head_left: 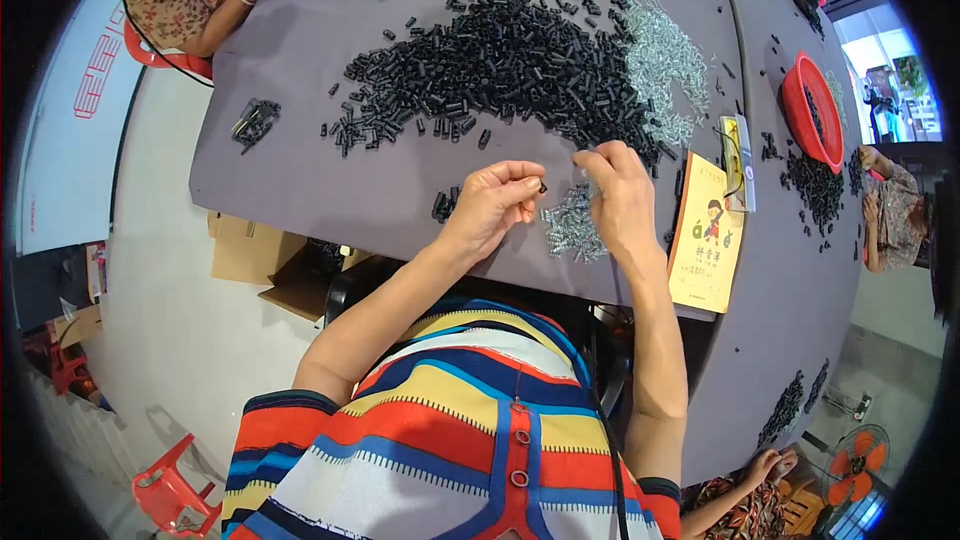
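Observation:
Between the thumb and forefinger of my left hand (490, 202) is a small black tube-shaped piece (541, 186). My right hand (622, 195) is close by on the right, its fingers curled toward the left hand; whatever their tips hold, if anything, is too small to make out. Below and between the hands lies a small pile of silvery spring-like metal parts (572, 228). A few black pieces (444, 204) sit just left of my left wrist. Beyond both hands spreads a large heap of short black tubes (500, 65), bordered on its right by a bigger pile of silvery parts (665, 70).
A yellow booklet (703, 240) lies right of my right forearm, beside a clear case with glasses (738, 165). Farther right stands a red basket (815, 112). Another small dark pile (257, 123) is at the left. Co-workers sit around the grey table (290, 180); cardboard boxes (262, 255) are below.

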Motion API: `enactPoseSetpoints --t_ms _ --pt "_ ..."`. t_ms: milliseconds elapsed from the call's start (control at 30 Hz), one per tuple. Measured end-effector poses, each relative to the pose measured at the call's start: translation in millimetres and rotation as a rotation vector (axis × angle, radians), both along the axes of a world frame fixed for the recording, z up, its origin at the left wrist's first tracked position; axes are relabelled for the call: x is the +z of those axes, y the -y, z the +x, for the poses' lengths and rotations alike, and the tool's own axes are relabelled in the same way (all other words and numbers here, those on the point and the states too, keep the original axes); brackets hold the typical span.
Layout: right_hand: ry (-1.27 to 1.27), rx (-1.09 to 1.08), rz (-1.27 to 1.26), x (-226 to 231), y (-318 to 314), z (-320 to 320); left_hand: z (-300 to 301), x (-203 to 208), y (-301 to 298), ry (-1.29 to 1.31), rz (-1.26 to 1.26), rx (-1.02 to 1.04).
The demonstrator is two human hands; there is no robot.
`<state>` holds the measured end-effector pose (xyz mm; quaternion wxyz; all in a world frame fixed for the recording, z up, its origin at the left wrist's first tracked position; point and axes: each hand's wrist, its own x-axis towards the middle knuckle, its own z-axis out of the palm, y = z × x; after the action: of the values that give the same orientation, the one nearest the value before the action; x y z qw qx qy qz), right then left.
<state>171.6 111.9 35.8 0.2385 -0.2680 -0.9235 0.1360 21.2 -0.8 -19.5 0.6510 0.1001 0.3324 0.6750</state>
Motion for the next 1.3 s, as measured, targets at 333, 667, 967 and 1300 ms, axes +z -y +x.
enactPoseSetpoints --t_ms 333,667,967,1300 --pt "0.205 0.125 0.188 -16 -21 -13 3 -4 2 0.039 0.031 -0.013" --pt "-0.226 -0.026 -0.489 1 39 6 4 -8 5 0.015 0.068 -0.004" --pt "-0.359 -0.199 -0.595 -13 63 6 11 -6 6 -0.155 0.03 0.028" --pt "-0.313 -0.206 -0.565 -13 65 3 15 0 6 -0.234 0.016 0.043"
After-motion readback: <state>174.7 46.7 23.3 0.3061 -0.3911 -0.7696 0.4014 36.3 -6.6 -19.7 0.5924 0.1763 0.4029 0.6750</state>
